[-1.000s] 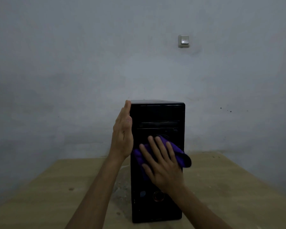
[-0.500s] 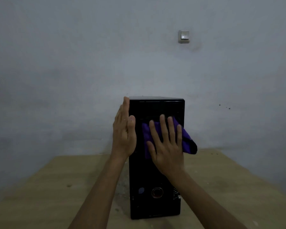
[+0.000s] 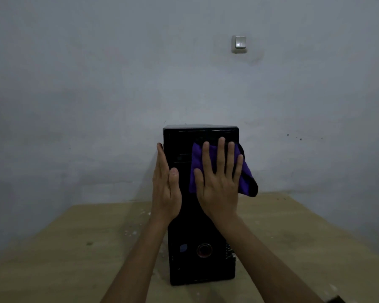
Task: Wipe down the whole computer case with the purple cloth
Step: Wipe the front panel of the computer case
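While the black computer case (image 3: 200,215) stands upright on the wooden table (image 3: 64,248), long axis vertical and front panel facing me, my right hand (image 3: 219,184) presses the purple cloth (image 3: 245,173) flat against the upper front, fingers straight and spread. My left hand (image 3: 165,189), fingers straight and together, rests against the case's left edge. Dim light obscures the drive bays; the side panels are hidden. A wall switch (image 3: 239,43) sits above.
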Action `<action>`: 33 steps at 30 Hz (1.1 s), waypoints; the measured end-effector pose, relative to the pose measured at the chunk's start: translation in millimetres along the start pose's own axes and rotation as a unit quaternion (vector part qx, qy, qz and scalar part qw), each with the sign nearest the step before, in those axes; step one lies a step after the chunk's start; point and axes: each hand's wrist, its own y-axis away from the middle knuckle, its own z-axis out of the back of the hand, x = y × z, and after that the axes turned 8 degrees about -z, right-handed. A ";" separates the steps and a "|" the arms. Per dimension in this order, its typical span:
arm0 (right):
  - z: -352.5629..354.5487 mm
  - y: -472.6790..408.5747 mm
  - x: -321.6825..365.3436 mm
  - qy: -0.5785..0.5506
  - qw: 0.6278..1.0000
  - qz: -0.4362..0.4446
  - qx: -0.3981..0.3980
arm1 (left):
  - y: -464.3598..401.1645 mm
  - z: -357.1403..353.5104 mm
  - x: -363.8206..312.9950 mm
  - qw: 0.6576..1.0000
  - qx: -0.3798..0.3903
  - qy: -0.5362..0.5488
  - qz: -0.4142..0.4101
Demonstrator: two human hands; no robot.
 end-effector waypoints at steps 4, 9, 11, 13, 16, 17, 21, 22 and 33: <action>-9.0 45.4 -9.5 0.014 0.990 0.134 0.032 | 1.5 3.4 0.9 1.000 0.003 -0.002 -0.011; -12.7 90.9 -57.1 0.044 0.974 0.214 0.056 | 29.3 3.8 3.8 1.000 0.000 -0.015 0.006; -10.6 87.3 -64.6 0.041 0.974 0.216 0.058 | 38.3 2.2 7.6 1.000 0.010 -0.008 0.019; -7.7 73.9 -60.8 0.030 0.980 0.188 0.052 | 39.9 1.3 10.1 1.000 0.017 0.002 0.022; -2.9 32.5 -44.2 0.021 0.992 0.124 0.024 | 39.2 1.4 10.9 0.999 0.020 0.002 0.024; -1.1 16.5 -38.0 0.020 0.994 0.109 0.015 | 39.3 1.4 11.2 0.999 0.021 0.003 0.024; 0.3 -17.4 -16.4 0.013 0.998 0.064 -0.003 | 39.4 -0.6 13.0 1.000 0.013 0.010 0.027; 0.1 -15.7 -14.1 0.012 0.998 0.056 -0.003 | 39.8 -1.0 13.5 0.999 0.013 0.011 0.027; -10.2 83.8 -57.4 0.052 0.971 0.223 0.075 | 41.6 2.7 8.9 0.999 0.025 0.002 0.035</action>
